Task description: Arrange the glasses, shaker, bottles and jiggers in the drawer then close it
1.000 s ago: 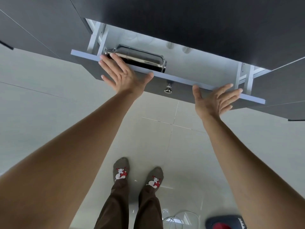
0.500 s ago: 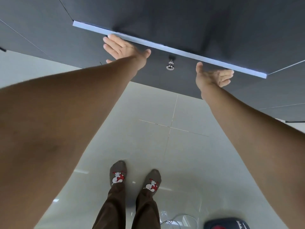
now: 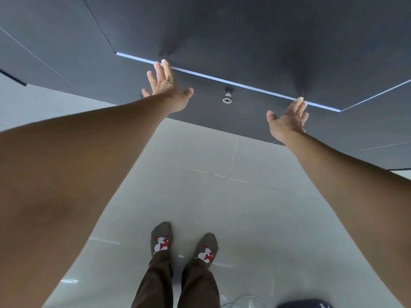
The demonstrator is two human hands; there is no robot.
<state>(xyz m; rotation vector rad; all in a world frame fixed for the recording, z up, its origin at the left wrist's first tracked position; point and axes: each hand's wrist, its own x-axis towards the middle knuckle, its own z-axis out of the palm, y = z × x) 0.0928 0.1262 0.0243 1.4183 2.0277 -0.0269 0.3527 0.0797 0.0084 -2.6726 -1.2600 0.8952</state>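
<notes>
Now both arms reach out, left hand (image 3: 166, 85) and right hand (image 3: 289, 117) spread against the drawer (image 3: 222, 116).

A: Where does the view sit?
B: There is one view only, worn on the head, wide-angle, looking steeply down and forward

A: What does it take in?
B: Both bare arms run away from the lens, large at the lower corners. The socked feet (image 3: 184, 243) stand straight below on the tiled floor (image 3: 266, 218), and the dark drawer front (image 3: 222, 121) fills the top, its lines bent near the frame's edges
</notes>
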